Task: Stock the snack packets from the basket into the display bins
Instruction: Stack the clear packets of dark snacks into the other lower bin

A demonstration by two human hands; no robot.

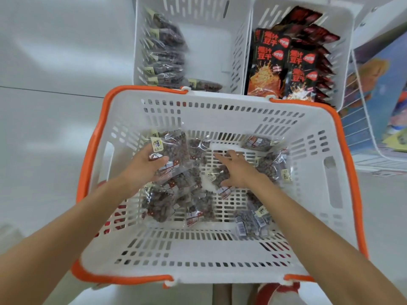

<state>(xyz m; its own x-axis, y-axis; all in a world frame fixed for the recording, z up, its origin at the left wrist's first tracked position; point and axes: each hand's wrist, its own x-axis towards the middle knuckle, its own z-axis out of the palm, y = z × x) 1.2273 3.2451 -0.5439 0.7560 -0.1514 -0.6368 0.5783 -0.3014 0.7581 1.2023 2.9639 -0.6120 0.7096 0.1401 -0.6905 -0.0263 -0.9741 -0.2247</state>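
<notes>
**Picking packets out of the basket, bins waiting above**

Reaches with both hands into the white, orange-rimmed basket (220, 96) filling the centre of the frame. Grips a clear packet of dark snacks (174, 148) in the left hand (143, 168), left of centre: thumb on top, fingers underneath, packet raised a little off the heap. Lays the right hand (239, 172) spread over a second clear packet (217, 175) at mid-frame, fingers fairly straight, touching it but not yet clasping it.

Reads as the pick-up step, early to midway through the job, judging by the many loose packets (198, 205) scattered over the basket floor.

Calls next for closing the right hand on its packet, lifting both hands clear of the basket's far wall, and carrying the load up-frame to the left display bin (204, 47) at top centre, already lined along its left wall with matching packets (165, 51). Leaves the right half of that bin bare — ample room for a drop.

Skips the right display bin (345, 29) in the upper right, packed with red-and-black packets (271, 62) of another kind.

Edges to mind: the basket's far rim, just below the bins' front lips, so little slack for a low pass — better to lift high first. Off to the right edge, a wire rack (356, 128), apart from the likely path.
</notes>
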